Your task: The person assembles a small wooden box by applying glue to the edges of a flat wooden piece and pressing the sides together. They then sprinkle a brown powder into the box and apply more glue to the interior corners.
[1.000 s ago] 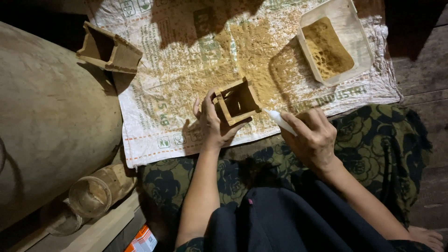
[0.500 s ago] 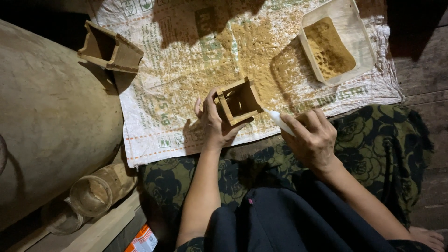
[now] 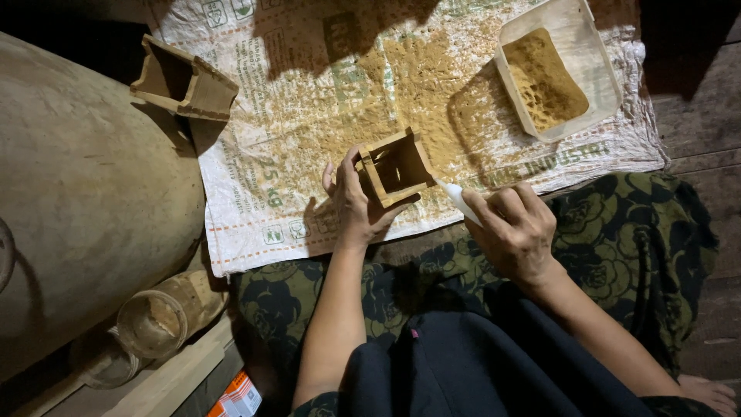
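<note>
Left hand (image 3: pixel 356 207) grips the square wooden mould (image 3: pixel 395 166), steadying it; right hand (image 3: pixel 515 232) pinches a white tube (image 3: pixel 458 199), nozzle toward its corner.

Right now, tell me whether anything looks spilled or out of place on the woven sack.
Yellow-brown powder is strewn across the white woven sack, outside the clear plastic tub. A second brown square mould lies tipped at the sack's corner.
</note>
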